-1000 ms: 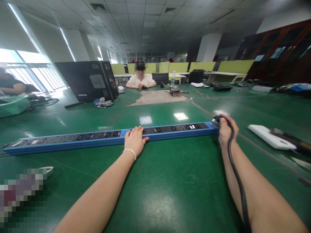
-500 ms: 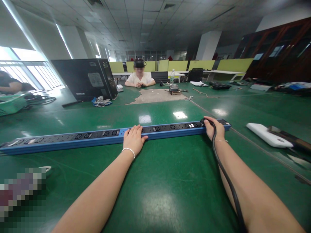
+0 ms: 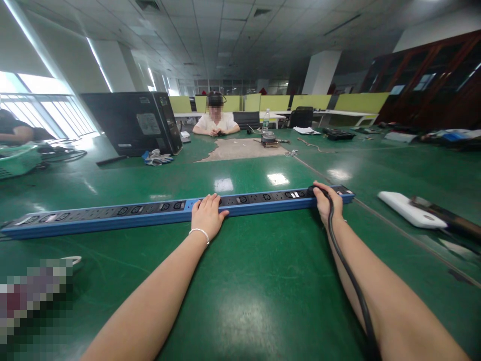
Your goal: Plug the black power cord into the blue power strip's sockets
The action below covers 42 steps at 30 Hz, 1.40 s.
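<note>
A long blue power strip (image 3: 112, 218) with a row of black sockets lies across the green table. My left hand (image 3: 208, 213) rests over the middle of it, fingers across the top to the far edge and thumb along the near side. Near the strip's right end, my right hand (image 3: 327, 200) is closed around a black plug (image 3: 311, 191). The plug is at the sockets there; my fingers hide how deep it sits. Its black cable (image 3: 349, 271) runs from the hand down along my right forearm.
A white device (image 3: 411, 209) with a dark bar lies to the right. Bottom left holds a blurred-out object (image 3: 33, 293). Farther back are a black computer case (image 3: 131, 123), gloves (image 3: 157, 158), a bottle (image 3: 266, 119) and a seated person (image 3: 217, 123). A green basket (image 3: 18, 160) stands far left.
My right hand, the plug and the strip's right end appear slightly farther left. My left hand stays in place on the strip.
</note>
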Each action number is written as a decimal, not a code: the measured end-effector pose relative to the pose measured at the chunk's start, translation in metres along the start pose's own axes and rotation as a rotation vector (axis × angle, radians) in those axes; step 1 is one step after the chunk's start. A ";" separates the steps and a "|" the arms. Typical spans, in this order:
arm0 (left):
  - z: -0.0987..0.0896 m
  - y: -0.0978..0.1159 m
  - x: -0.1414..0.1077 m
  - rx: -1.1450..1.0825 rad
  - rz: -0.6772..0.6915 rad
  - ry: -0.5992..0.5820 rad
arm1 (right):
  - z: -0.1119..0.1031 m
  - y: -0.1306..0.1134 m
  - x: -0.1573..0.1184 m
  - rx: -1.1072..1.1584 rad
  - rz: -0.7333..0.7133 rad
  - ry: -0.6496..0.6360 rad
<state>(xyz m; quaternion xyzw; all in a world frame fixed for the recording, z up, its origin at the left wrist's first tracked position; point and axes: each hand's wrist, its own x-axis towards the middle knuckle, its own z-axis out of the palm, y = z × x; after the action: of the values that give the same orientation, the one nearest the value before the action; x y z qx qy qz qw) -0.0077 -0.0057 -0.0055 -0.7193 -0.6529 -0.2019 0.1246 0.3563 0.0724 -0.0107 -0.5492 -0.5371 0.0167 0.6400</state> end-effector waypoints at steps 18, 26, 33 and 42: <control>0.000 0.000 0.000 -0.007 0.001 0.002 | 0.049 -0.065 -0.037 -0.036 -0.106 -0.284; 0.003 -0.001 0.000 -0.020 0.017 0.026 | 0.050 -0.079 -0.046 -0.237 -0.135 -0.265; 0.001 0.000 0.000 -0.016 0.012 0.021 | 0.051 -0.079 -0.056 -0.340 -0.204 -0.276; 0.000 0.001 -0.001 -0.030 -0.007 0.012 | 0.051 -0.076 -0.060 -0.229 -0.191 -0.236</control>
<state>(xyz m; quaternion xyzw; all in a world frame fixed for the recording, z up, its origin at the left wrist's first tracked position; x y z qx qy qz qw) -0.0071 -0.0061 -0.0060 -0.7174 -0.6518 -0.2164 0.1170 0.2521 0.0407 -0.0049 -0.5592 -0.6565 -0.0414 0.5046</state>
